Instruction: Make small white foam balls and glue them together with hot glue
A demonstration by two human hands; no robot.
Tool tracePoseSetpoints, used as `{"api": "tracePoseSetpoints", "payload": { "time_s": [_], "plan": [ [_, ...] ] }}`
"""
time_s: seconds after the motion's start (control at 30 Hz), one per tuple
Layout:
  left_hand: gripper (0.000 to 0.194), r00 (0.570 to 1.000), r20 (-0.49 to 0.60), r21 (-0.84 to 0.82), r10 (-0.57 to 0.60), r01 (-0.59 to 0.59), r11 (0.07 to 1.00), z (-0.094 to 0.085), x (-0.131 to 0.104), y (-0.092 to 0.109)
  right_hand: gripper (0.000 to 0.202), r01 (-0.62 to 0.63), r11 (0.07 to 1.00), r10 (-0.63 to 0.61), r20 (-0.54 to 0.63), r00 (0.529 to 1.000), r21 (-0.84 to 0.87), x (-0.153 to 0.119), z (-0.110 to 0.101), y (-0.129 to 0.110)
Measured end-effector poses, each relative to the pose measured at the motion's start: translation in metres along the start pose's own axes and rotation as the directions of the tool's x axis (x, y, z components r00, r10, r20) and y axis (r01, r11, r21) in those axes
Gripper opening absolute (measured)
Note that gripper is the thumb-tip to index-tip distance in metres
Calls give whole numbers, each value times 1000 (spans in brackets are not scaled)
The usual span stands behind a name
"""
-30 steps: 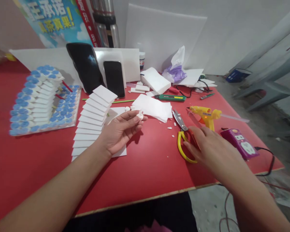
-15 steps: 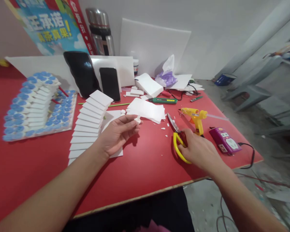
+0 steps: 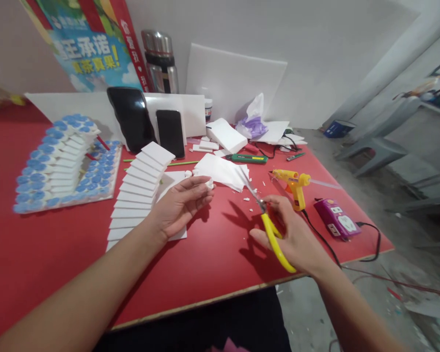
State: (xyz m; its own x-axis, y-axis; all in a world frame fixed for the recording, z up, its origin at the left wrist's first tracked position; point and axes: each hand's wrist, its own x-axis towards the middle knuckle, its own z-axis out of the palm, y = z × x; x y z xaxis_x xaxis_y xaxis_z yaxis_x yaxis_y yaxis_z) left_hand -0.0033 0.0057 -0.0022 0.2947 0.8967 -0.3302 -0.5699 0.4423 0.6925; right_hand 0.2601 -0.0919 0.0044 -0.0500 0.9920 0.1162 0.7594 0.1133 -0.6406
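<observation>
Between the fingertips of my left hand [image 3: 185, 203] is a small white piece [image 3: 209, 184]. My right hand [image 3: 289, 232] grips yellow-handled scissors [image 3: 275, 242], their blades pointing up and left over the table. A white fan-shaped stair of thin slabs [image 3: 134, 198] stands beside my left wrist. Beyond my fingers lies a stack of white sheets [image 3: 220, 168]. White scraps [image 3: 246, 199] are scattered near the scissor blades. To the right of them rests a yellow glue gun [image 3: 295, 186].
A blue-and-white stair model [image 3: 68, 166] stands at the left. Two phones [image 3: 170, 133] lean at the back near a steel flask [image 3: 160, 61]. A green cutter [image 3: 247, 158] lies behind the sheets; a purple power box [image 3: 337, 219] sits near the right edge.
My right hand has raised the scissors off the table, with the thumb spread from the handles. My left hand keeps its hold on the white piece. The view has tilted slightly.
</observation>
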Motion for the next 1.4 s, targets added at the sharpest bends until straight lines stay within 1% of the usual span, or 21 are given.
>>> {"api": "tracePoseSetpoints", "payload": {
  "time_s": [0.1, 0.17, 0.27, 0.4, 0.47, 0.57, 0.63, 0.8, 0.93, 1.1, 1.2, 1.3, 1.4],
  "plan": [
    [20, 999, -8, -23, -32, 32, 999, 4, -2, -1, 71, 94, 995, -94, 18, 995, -18, 4, 15, -12],
    [17, 999, -11, -52, -49, 48, 997, 6, -3, -3, 72, 137, 990, -136, 29, 990, -33, 6, 23, -17],
    [17, 999, 2, -58, -42, 42, 997, 7, -4, -4, 70, 166, 984, -163, 53, 985, -57, 8, 28, -22],
    [21, 999, 45, -28, -16, 18, 999, 6, -4, -6, 73, 146, 986, -141, 63, 988, -85, 11, 29, -27],
    [26, 998, 61, -24, -2, 4, 1000, 7, -4, -8, 74, 122, 988, -116, 68, 991, -95, 12, 30, -29],
    [35, 997, 79, 6, 6, -7, 1000, 7, -4, -9, 73, 85, 991, -78, 72, 994, -107, 13, 31, -32],
    [37, 996, 88, 31, 5, -8, 999, 7, -5, -10, 70, 78, 991, -71, 70, 995, -109, 13, 31, -32],
    [36, 996, 92, 66, 8, -14, 998, 8, -6, -11, 56, 102, 988, -95, 62, 994, -114, 13, 33, -32],
    [36, 996, 92, 90, 8, -16, 996, 7, -6, -13, 54, 103, 991, -100, 44, 994, -85, 10, 35, -31],
    [40, 996, 86, 120, -16, 5, 993, 6, -5, -14, 44, 127, 991, -126, 28, 992, -48, 5, 38, -29],
    [39, 996, 91, 117, -12, 1, 993, 7, -5, -14, 42, 140, 989, -140, 5, 990, -49, 2, 40, -27],
    [35, 995, 102, 128, -20, 7, 992, 7, -6, -14, 39, 132, 990, -132, -5, 991, -42, -3, 41, -27],
    [33, 991, 121, 155, -54, 35, 987, 7, -7, -15, 40, 94, 995, -94, -8, 996, -25, -9, 40, -28]
  ]
}}
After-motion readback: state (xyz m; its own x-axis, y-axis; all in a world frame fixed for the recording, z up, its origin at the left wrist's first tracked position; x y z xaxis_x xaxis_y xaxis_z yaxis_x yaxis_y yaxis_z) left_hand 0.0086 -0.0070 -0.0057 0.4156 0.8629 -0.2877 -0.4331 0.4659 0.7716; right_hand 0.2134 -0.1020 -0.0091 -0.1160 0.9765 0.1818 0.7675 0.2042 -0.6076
